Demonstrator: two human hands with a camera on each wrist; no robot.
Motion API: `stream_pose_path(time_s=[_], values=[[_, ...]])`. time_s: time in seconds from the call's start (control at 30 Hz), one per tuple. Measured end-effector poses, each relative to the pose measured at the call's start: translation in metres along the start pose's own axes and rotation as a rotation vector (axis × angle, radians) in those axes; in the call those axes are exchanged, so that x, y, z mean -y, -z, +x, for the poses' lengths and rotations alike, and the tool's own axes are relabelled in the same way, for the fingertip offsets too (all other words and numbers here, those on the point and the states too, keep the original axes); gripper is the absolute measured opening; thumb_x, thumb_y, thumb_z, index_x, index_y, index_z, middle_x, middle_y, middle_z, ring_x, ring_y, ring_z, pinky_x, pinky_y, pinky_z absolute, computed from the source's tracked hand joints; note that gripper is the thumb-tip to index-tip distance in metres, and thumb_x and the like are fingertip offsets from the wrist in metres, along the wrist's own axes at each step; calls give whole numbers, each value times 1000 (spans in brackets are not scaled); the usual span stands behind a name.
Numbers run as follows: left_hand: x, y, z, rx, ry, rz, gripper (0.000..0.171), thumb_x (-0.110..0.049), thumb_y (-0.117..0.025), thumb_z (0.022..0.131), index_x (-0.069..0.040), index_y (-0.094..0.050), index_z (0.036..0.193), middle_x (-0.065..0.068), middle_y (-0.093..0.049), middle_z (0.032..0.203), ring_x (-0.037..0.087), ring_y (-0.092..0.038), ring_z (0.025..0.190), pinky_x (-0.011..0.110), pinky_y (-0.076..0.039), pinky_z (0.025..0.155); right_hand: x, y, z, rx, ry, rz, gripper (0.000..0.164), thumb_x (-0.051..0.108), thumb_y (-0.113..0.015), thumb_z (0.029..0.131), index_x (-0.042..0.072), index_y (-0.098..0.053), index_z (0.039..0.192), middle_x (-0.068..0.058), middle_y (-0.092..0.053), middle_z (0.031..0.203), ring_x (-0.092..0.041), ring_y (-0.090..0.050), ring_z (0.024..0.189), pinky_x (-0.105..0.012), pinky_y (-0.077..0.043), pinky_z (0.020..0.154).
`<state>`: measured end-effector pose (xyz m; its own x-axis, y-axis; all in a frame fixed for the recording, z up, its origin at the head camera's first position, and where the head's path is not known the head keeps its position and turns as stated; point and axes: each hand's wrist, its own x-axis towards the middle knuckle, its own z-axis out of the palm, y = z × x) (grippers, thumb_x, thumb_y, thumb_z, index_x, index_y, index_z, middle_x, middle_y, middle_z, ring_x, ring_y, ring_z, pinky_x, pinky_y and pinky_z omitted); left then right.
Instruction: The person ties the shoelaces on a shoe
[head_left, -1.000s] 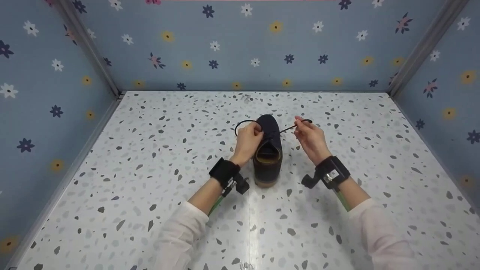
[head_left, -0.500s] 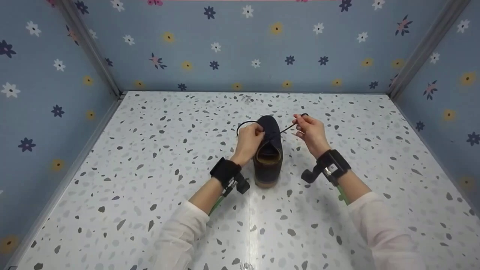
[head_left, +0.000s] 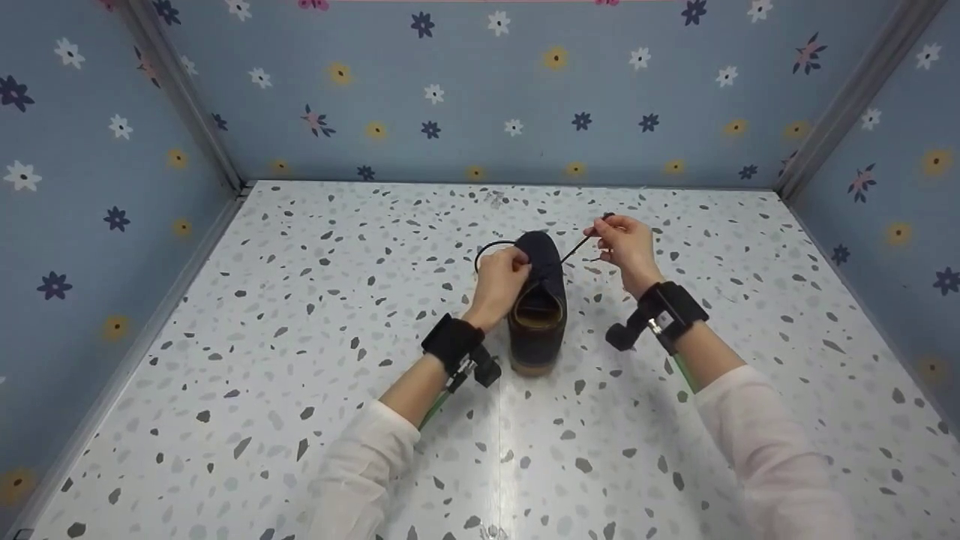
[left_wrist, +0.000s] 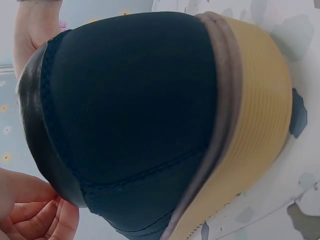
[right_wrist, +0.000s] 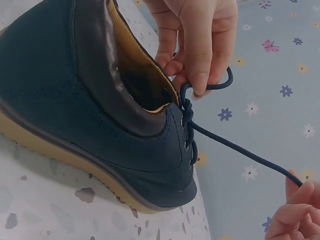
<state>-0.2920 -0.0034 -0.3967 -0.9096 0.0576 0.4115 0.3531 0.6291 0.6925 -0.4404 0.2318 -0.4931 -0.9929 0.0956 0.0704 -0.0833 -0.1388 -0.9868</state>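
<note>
A dark navy lace-up shoe (head_left: pixel 537 349) with a tan sole stands on the speckled surface, toe pointing away. My left hand (head_left: pixel 501 281) is over its left side, pinching a dark shoelace (right_wrist: pixel 220 86) between thumb and fingers close to the knot at the eyelets; a curve of that lace sticks out beyond the fingers. To the right of the shoe, my right hand (head_left: pixel 628 244) pinches the other lace (right_wrist: pixel 245 152), which runs taut from the knot. In the left wrist view the shoe's heel (left_wrist: pixel 135 100) hides much, and only some of my left fingers (left_wrist: pixel 37 215) show.
White speckled tabletop (head_left: pixel 262 315) surrounds the shoe. Blue flowered panels (head_left: pixel 480 90) enclose it at the back and both sides. Black camera straps (head_left: pixel 454 343) sit on both wrists.
My right hand has moved up and away from me, drawing its lace to a steeper slant. The left hand and the shoe stay nearly still.
</note>
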Motion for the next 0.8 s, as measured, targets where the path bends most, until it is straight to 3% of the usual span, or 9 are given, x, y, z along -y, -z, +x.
stream_pose_path(time_s=[0.37,0.6,0.8], values=[[-1,-1,1,3,15,20,7,-10,-52,64,-7,-56,69,-4,-49,59,4,-43,53,16,-33,51,0,-2,26,-7,91,-137,40,31,-58,56,10,-48,88,-11,-52,76,-20,-42,50,-25,-23,24],[-2,-1,2,33,48,4,8,-10,-52,65,-8,-56,71,-4,-49,61,5,-43,55,16,-33,51,-8,-8,44,-45,173,-316,37,36,-55,58,16,-48,89,-5,-53,75,-22,-45,55,-25,-28,30],[-2,-2,2,39,53,2,8,-10,-52,65,-8,-56,71,-4,-49,62,4,-43,55,16,-33,51,-12,-17,56,-36,271,-402,32,33,-54,59,17,-50,87,-3,-52,74,-19,-46,59,-25,-32,39]])
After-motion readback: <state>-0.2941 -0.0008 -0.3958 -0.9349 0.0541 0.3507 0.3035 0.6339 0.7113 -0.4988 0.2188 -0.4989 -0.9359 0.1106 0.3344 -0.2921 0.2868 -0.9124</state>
